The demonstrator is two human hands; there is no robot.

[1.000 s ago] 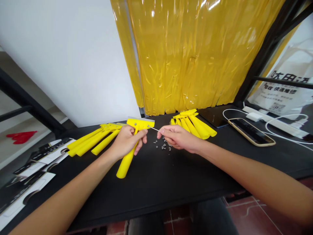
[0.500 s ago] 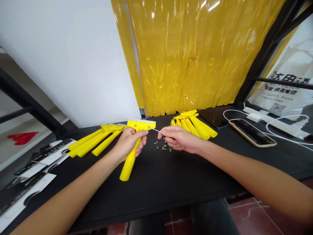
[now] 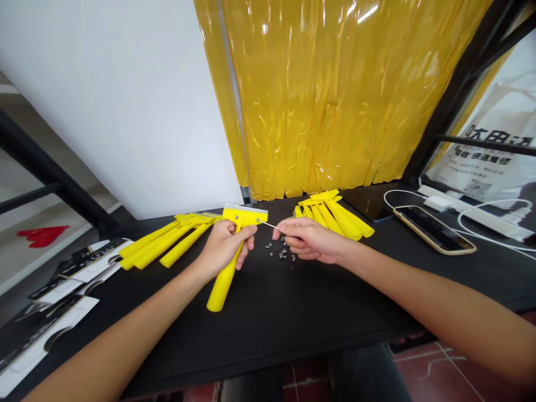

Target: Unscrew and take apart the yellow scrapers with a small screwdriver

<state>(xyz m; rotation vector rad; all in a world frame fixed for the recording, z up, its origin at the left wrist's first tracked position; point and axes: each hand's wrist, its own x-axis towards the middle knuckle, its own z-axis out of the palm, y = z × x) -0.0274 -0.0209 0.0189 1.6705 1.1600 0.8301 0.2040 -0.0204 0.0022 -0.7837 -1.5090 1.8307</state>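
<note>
My left hand (image 3: 229,245) is closed around the neck of a yellow scraper (image 3: 221,283), whose wide head with a metal blade edge points away from me. Two screws show in that head. In my right hand (image 3: 312,239), a thin metal rod like a hex key or screwdriver (image 3: 268,224) is pinched, its tip at the right-hand screw. My fingers hide the rod's other end. Small loose screws and nuts (image 3: 283,255) lie on the black table (image 3: 318,312) below my right hand.
Several yellow scrapers (image 3: 157,244) lie at the left, and more yellow handles (image 3: 335,215) are piled at the right. Printed cards (image 3: 62,318) lie at the far left. A phone (image 3: 434,229), a dark tablet (image 3: 368,202) and a white power strip (image 3: 481,215) with cables are at the right.
The whole view has shifted slightly, with everything a little further right. Both hands keep their grips, and the rod's tip stays at the same screw.
</note>
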